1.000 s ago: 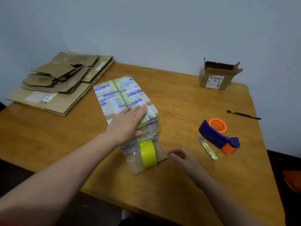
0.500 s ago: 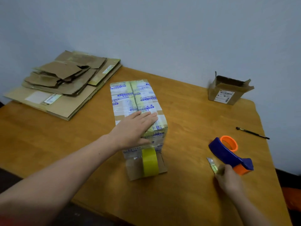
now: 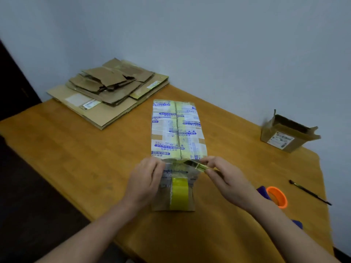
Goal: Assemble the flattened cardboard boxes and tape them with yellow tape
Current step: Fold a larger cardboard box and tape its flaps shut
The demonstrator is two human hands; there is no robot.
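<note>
Box (image 3: 178, 133) lengthwise ahead, near end between hands. Left hand (image 3: 146, 181) curled round box's near-left corner. Right hand (image 3: 226, 177) pinching slim tool (image 3: 199, 167) (likely knife, blurry) at box's near top edge. Slip here: blade runs toward left hand, or gouges yellow tape (image 3: 179, 192) on box's near face.

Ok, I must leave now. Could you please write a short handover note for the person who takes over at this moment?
Left hand: holds the printed cardboard box's near end.
Right hand: pinches a craft knife at its near top edge.
Tape dispenser near right, behind the right arm; flattened cardboard stack far left; small open box far right.
Done: box set up, yellow tape strip on its near face.
Left: its top seam looks unsealed; then the stack.
</note>
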